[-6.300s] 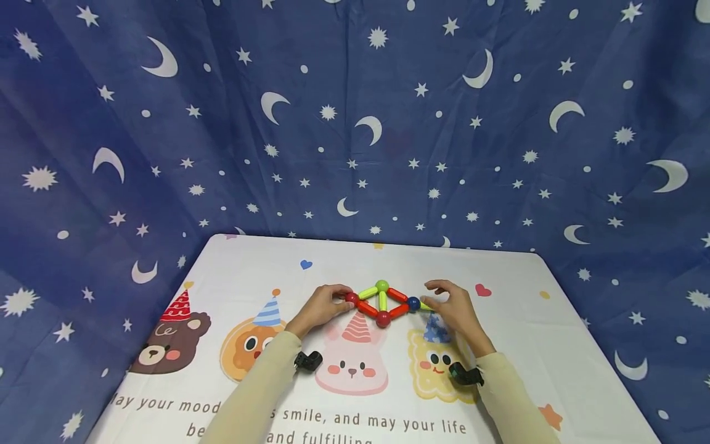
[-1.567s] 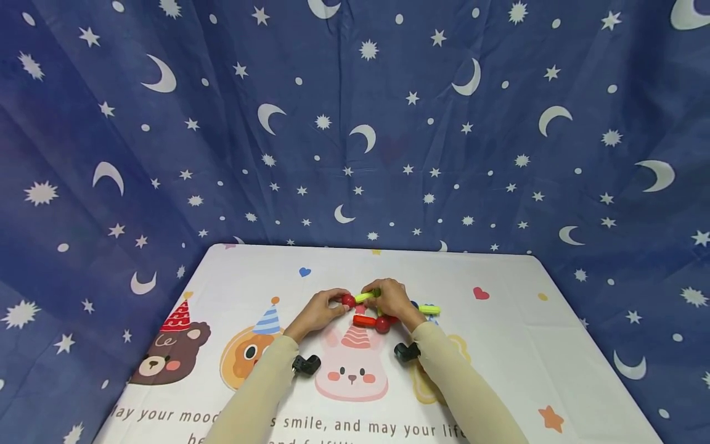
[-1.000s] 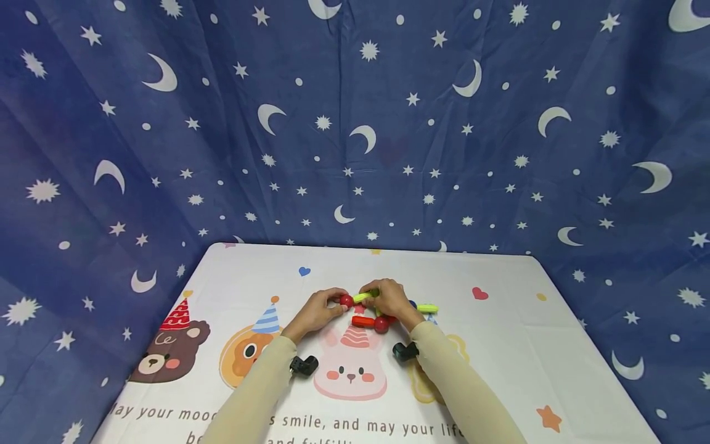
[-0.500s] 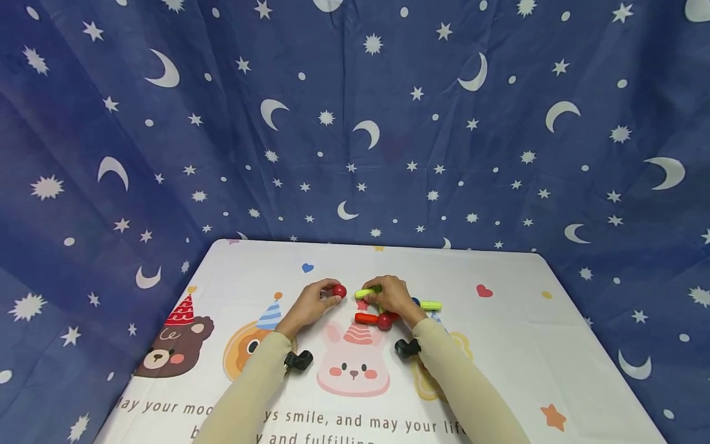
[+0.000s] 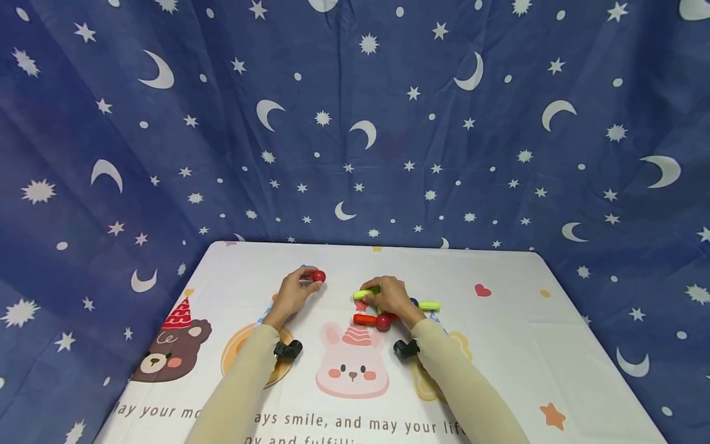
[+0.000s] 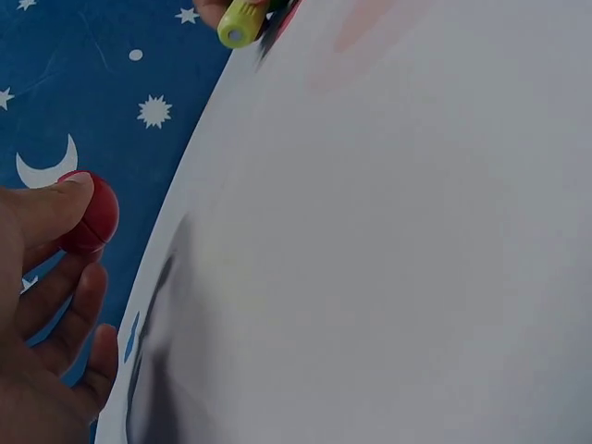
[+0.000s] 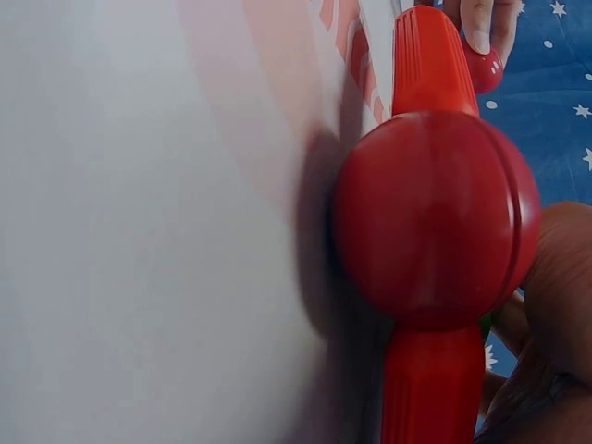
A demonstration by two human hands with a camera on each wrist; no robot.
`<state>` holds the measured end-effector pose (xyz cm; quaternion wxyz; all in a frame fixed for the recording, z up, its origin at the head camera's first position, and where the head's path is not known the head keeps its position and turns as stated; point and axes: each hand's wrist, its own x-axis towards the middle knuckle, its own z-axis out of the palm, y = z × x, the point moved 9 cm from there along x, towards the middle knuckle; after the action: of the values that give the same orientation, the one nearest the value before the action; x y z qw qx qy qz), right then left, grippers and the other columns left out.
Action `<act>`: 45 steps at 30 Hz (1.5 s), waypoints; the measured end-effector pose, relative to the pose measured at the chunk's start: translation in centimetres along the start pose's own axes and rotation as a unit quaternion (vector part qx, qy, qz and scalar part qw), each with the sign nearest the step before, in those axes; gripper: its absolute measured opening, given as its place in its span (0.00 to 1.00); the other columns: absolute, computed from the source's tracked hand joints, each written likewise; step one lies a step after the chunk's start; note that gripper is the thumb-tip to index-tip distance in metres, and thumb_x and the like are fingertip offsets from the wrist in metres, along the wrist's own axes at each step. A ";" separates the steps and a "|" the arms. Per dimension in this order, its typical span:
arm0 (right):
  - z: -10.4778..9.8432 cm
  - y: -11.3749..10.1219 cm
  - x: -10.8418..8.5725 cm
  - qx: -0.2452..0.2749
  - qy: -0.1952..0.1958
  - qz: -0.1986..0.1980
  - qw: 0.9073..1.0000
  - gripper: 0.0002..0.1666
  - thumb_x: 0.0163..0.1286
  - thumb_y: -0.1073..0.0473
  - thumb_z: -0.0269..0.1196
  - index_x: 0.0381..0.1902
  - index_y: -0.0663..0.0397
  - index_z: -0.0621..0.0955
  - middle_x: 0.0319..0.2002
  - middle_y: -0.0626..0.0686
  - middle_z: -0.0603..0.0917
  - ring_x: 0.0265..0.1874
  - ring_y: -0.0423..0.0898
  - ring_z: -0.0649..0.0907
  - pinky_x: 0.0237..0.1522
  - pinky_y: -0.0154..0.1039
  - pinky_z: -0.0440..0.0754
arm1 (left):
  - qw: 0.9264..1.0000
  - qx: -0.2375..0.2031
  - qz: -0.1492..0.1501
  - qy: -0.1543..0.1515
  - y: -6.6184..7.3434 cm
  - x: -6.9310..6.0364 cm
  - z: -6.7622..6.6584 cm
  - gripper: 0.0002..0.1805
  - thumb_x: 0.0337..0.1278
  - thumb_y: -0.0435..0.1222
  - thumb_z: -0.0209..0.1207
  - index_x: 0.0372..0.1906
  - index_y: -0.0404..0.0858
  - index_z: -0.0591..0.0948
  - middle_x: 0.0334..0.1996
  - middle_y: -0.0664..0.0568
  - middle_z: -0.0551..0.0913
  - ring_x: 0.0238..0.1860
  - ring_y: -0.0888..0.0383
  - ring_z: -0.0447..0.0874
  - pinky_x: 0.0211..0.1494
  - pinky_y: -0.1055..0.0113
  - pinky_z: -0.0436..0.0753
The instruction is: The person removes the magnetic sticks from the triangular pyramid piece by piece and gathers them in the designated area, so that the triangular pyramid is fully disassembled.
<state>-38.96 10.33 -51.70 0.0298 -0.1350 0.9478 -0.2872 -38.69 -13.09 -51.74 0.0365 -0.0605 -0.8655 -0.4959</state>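
One grey disc (image 6: 235, 36) tips yellow-green rod (image 6: 248, 17): left wrist view only.

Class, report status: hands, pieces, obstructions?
Left hand pinching red plastic ball, apart from lime plastic rod. Right hand gripping green plastic ball. No obstruction visible.

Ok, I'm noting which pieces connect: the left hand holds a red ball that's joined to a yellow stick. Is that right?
Not joined: the head view shows a gap between that red ball and the nearest yellow stick. The left hand does hold the ball.
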 end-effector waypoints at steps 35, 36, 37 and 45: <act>-0.3 0.2 -0.1 0.002 0.000 0.013 1.000 0.13 0.59 0.54 0.73 0.44 0.38 0.89 0.48 0.49 0.88 0.50 0.52 0.81 0.63 0.57 0.68 | 0.991 0.037 -0.045 0.119 -3.4 2.7 -2.1 0.23 0.57 0.39 0.68 0.57 0.38 0.79 0.52 0.40 0.84 0.58 0.44 0.78 0.68 0.49 0.69; -0.3 0.2 0.0 0.001 0.001 0.013 1.000 0.13 0.59 0.54 0.73 0.44 0.38 0.89 0.48 0.49 0.88 0.50 0.52 0.81 0.63 0.57 0.67 | 0.991 0.038 -0.044 0.118 -3.4 2.7 -2.1 0.23 0.57 0.40 0.67 0.58 0.38 0.79 0.52 0.40 0.84 0.58 0.43 0.78 0.68 0.48 0.69; -0.3 0.1 0.0 0.001 0.001 0.013 1.000 0.13 0.59 0.54 0.73 0.44 0.38 0.89 0.49 0.49 0.88 0.50 0.52 0.81 0.63 0.58 0.67 | 0.991 0.039 -0.044 0.116 -3.4 2.8 -2.0 0.23 0.58 0.40 0.67 0.58 0.38 0.79 0.53 0.40 0.84 0.58 0.43 0.78 0.68 0.48 0.68; 0.2 0.3 0.2 0.004 -0.001 0.006 1.000 0.13 0.59 0.53 0.73 0.43 0.37 0.89 0.48 0.48 0.88 0.49 0.51 0.81 0.62 0.59 0.67 | 0.991 0.046 -0.049 0.114 -3.5 2.8 -2.1 0.23 0.57 0.40 0.67 0.57 0.38 0.79 0.52 0.40 0.84 0.57 0.44 0.79 0.70 0.48 0.60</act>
<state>-39.22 10.41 -51.98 0.0335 -0.1295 0.9474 -0.2908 -41.91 -16.51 -53.36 0.1139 0.0405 -0.8797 -0.4600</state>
